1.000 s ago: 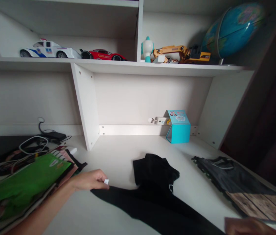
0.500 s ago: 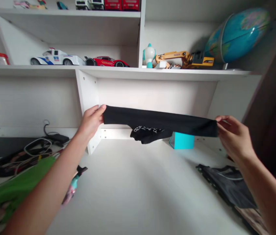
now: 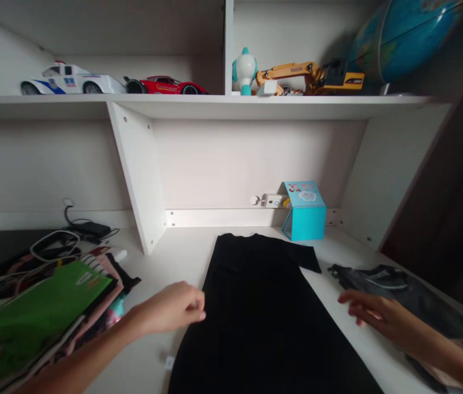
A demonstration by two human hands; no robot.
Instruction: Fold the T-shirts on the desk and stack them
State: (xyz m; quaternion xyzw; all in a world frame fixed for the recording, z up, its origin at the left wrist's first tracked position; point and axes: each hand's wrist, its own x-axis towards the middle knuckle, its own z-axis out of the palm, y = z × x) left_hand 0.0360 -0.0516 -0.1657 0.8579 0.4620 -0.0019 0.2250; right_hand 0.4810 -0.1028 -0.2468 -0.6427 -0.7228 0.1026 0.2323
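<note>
A black T-shirt (image 3: 272,317) lies spread on the white desk, its neck end toward the back and one short sleeve out to the right. Over its left edge is my left hand (image 3: 180,306), fingers loosely curled, with a gap between thumb and forefinger and nothing held. My right hand (image 3: 373,312) is to the right of the shirt, fingers apart and slightly blurred, holding nothing. Behind it, partly covered by my forearm, is a dark grey garment (image 3: 383,276). The lower end of the black shirt runs out of view.
At left, a pile of folded clothes with a green garment (image 3: 67,290) on top lies beside cables and a black laptop (image 3: 1,246). A blue desk calendar (image 3: 307,221) stands behind the shirt. Toy cars, a yellow toy excavator (image 3: 317,76) and a globe (image 3: 407,38) occupy the shelf above.
The black T-shirt, held stretched up between both hands before, now lies on the desk. Both hands have let go and come lower and closer. The view has tilted downward.
</note>
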